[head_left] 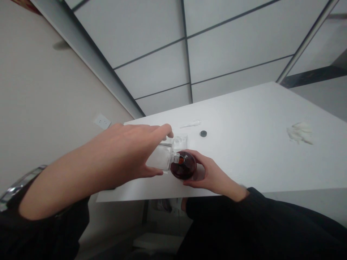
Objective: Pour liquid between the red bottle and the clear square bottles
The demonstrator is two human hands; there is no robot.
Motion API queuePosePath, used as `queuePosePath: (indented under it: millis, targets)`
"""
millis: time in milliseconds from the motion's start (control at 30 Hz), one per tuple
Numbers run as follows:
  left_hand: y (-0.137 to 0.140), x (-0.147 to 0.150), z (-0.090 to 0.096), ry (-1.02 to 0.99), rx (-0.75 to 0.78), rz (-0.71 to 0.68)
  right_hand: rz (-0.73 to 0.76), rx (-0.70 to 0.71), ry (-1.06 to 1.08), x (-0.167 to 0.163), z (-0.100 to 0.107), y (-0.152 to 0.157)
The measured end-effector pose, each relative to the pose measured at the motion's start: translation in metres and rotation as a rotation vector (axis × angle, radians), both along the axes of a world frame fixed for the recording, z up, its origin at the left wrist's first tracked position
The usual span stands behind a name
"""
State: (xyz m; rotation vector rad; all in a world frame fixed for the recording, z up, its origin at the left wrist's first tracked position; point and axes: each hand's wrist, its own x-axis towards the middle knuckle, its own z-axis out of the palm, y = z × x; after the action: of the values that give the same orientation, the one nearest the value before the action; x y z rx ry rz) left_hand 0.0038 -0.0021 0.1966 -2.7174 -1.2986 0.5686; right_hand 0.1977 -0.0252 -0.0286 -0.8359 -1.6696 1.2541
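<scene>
Hands worked close together: the left hand, thumb and fingers parted, gripped a clear square bottle tipped onto its side, while the right hand curled around a dark red-brown bottle. The clear bottle's neck lay at the dark bottle's open mouth, between the hands; whether the rims touched could not be told. Both bottles were uncapped, so opening them looked done and a pour seemed under way; no stream showed, and how much had gone across or was left could not be judged. Just beyond the bottles, a clear squarish item sat partly hidden on the white bench. Farther out, beyond the right hand, lay a dark cap, on neither bottle, and a clear dropper. Well off to that hand's right lay a crumpled white tissue.
</scene>
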Motion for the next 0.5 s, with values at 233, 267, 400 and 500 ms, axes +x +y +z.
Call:
queuePosePath:
  millis: [233, 267, 400, 500]
  targets:
    - [-0.0003, 0.0025, 0.0012, 0.012, 0.005, 0.003, -0.001, 0.019, -0.001, 0.0001, -0.0002, 0.0003]
    - [-0.0002, 0.003, 0.0013, 0.014, 0.002, 0.007, 0.001, 0.024, 0.0, 0.0002, 0.0002, 0.0002]
    - [0.0, 0.001, 0.0, 0.002, -0.001, 0.016, 0.004, 0.028, -0.003, 0.0005, 0.0015, 0.0002]
    - [-0.0001, -0.002, -0.0008, -0.004, -0.001, 0.003, 0.002, 0.029, -0.009, 0.0005, 0.0019, 0.0005]
